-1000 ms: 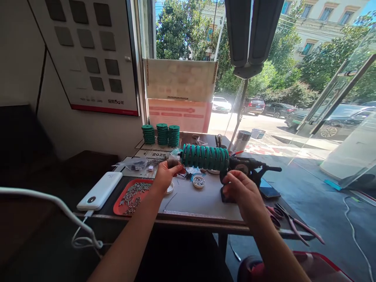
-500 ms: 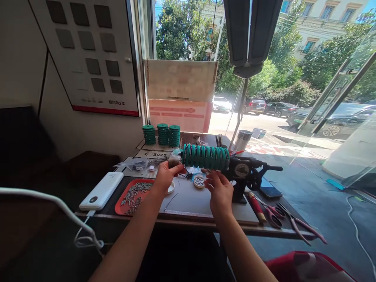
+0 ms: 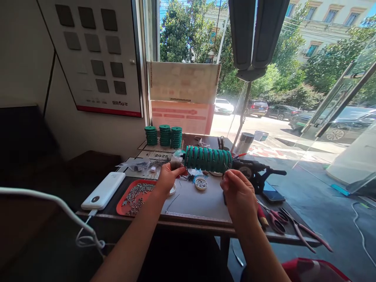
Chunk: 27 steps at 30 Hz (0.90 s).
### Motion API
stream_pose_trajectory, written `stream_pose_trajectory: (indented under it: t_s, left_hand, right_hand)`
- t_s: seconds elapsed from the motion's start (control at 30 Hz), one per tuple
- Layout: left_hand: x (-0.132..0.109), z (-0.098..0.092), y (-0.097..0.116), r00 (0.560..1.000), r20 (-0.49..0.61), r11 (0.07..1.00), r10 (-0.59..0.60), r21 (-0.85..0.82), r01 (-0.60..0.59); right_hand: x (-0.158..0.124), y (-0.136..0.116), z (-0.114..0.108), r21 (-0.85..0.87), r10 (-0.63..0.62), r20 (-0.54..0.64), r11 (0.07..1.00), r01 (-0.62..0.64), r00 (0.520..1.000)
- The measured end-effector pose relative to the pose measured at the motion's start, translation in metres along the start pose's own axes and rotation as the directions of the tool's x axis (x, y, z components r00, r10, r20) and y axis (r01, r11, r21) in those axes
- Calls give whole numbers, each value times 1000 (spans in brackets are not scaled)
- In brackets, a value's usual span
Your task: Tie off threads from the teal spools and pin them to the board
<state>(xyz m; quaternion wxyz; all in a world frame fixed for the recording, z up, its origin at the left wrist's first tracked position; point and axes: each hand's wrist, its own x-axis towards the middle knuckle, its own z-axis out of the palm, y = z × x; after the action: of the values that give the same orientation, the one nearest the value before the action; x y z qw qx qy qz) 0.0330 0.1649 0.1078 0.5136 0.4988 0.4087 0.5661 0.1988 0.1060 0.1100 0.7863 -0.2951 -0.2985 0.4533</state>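
Note:
A row of green spools (image 3: 208,159) sits on the shaft of a black hand-cranked winder (image 3: 254,172), with dark strands crossing the spools. At the row's left end is my left hand (image 3: 169,179), thumb and fingers pinched together. What lies between them is too small to make out. My right hand (image 3: 239,188) is closed in a pinch just below the right end of the row, in front of the winder's body. Its fingertips hide whatever they hold. A small round dish of beads (image 3: 201,183) rests on the table below the spools.
An orange tray (image 3: 122,207) of small metal parts and a white power bank (image 3: 104,190) lie left. Stacked green spools (image 3: 165,135) stand behind. Scissors (image 3: 277,221), pliers (image 3: 299,231) and a phone (image 3: 273,192) are at right. A lamp arm (image 3: 245,103) rises behind the winder.
My right hand has moved right and slightly up, from below the spools to their right end, and its fingers have drawn into a pinch. My left hand stays at the left end.

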Motion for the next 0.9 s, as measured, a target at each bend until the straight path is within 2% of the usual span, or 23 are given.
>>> stream_pose_trajectory:
  t_s: [0.1, 0.17, 0.23, 0.3, 0.37, 0.57, 0.73, 0.9]
  left_hand:
    - [1, 0, -2, 1000, -3, 1000, -5, 0, 5]
    - [0, 0, -3, 1000, -4, 1000, -4, 0, 4]
    - [0, 1, -2, 1000, -3, 1000, -3, 2, 3]
    - [-1, 1, -1, 1000, 0, 1000, -2, 4, 2]
    - [-2, 1, 1, 1000, 2, 1000, 0, 7, 0]
    - [-3, 2, 2, 1000, 1, 1000, 14, 8, -14]
    - [-4, 4, 3, 999, -2, 999, 41, 5, -41]
    - [-3, 4, 8, 998, 28, 998, 61, 12, -61]
  right_hand:
    - [-4, 0, -5, -65, 48, 85, 997, -42, 995]
    - [-9, 8, -10, -153, 149, 115, 980, -131, 982]
    - [-14, 19, -14, -199, 271, 87, 948, -250, 959]
    - [-16, 31, -13, -166, 377, 55, 917, -364, 925]
    - [-13, 39, -6, -111, 431, 52, 899, -424, 901]
    - [-7, 44, 17, -54, 342, 69, 939, -339, 937]
    - [-11, 23, 19, -13, 201, 140, 979, -201, 970]
    - [5, 5, 22, -14, 217, 186, 976, -218, 958]
